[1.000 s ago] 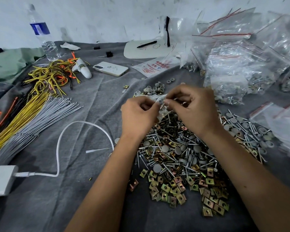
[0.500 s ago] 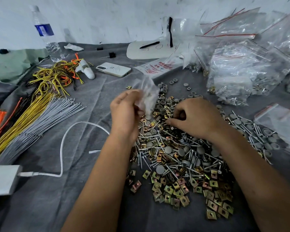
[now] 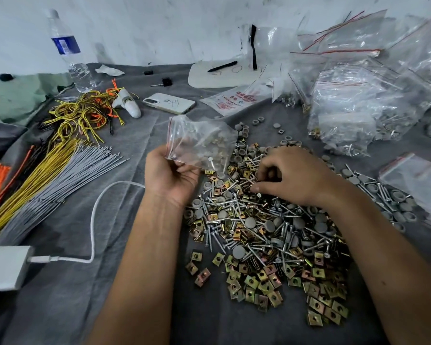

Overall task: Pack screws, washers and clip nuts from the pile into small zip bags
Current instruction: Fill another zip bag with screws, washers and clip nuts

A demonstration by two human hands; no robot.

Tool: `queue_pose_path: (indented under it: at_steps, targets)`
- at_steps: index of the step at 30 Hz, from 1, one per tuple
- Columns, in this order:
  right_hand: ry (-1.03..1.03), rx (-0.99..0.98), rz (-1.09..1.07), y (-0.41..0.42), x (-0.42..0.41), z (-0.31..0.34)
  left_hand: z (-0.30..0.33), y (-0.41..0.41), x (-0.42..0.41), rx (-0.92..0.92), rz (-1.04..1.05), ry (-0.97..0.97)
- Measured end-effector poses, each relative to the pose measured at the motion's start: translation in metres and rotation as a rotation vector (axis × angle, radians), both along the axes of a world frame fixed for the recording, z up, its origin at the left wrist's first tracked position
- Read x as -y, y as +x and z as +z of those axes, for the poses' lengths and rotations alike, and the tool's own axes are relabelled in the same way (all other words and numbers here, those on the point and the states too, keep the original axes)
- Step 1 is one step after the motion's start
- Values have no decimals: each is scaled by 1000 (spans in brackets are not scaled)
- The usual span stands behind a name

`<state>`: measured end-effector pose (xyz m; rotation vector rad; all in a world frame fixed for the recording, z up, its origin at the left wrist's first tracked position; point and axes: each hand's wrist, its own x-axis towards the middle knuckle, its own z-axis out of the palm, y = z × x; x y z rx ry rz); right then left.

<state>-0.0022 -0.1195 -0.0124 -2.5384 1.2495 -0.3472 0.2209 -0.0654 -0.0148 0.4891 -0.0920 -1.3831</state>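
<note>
Head view: nearest lie the clip nuts (image 3: 264, 280), spread at the pile's (image 3: 259, 227) front edge. Beyond them the right hand (image 3: 294, 178) rests on the pile with fingers curled, picking; what it has, I cannot tell. The left hand (image 3: 172, 173) pinches a small zip bag (image 3: 202, 143) beside the pile, mouth side low. Best to keep that mouth open and close by, and drop pieces in few at a time.

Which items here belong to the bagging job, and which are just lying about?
In the job:
- small clear zip bag, held by the left hand
- mixed pile of silver screws, grey washers and brass clip nuts, right hand picking in it
- heap of filled clear bags

Lying about:
- white phone
- clear plastic water bottle
- yellow and grey wire bundles
- white charging cable
</note>
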Motion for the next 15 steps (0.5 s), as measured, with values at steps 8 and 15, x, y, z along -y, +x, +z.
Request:
queue_pose_path:
  at_steps: [8, 15]
  targets:
    - [-64, 108, 31, -2, 4, -6, 7, 4, -4, 1425, 1075, 84]
    - [-227, 470, -29, -1, 1, -2, -21, -36, 5, 2065, 303, -13]
